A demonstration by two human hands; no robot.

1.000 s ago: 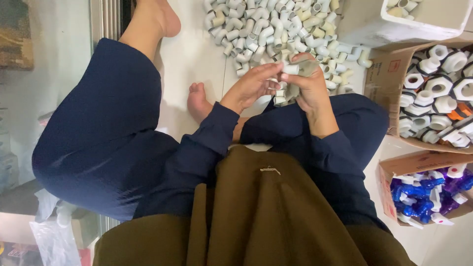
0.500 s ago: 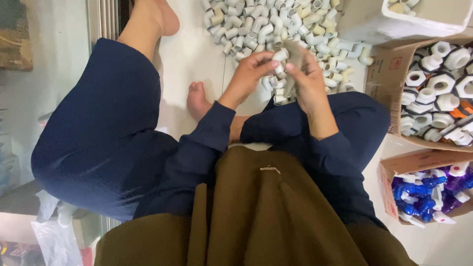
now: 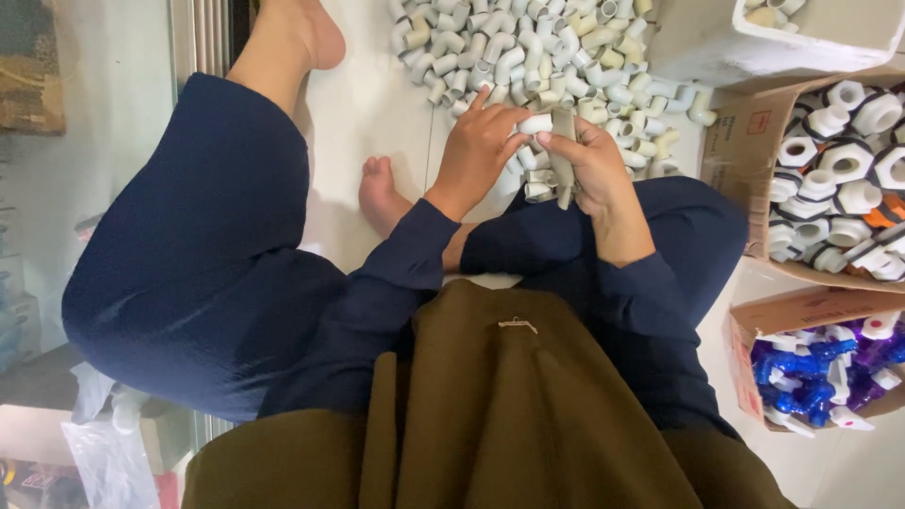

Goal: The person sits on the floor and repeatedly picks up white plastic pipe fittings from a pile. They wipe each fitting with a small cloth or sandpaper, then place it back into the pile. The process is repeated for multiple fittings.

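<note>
I sit on the floor with my legs folded, both arms in dark blue sleeves. My left hand (image 3: pixel 479 151) pinches a white pipe elbow (image 3: pixel 534 123) at its fingertips. My right hand (image 3: pixel 596 165) grips a clear plastic bag (image 3: pixel 564 155) holding more white elbows, and the elbow sits at the bag's mouth. Just beyond both hands a pile of white and cream pipe elbows (image 3: pixel 528 52) is spread over the pale floor.
On the right stands a cardboard box of white hexagonal fittings (image 3: pixel 839 184); below it is another box of blue and purple taps (image 3: pixel 815 372). A white foam box (image 3: pixel 764 42) sits at top right. My bare feet (image 3: pixel 377 193) rest on the floor at left.
Both hands have dropped slightly toward my lap. The left hand has brought the elbow against the bag's mouth, and the bag now hangs upright in my right hand.
</note>
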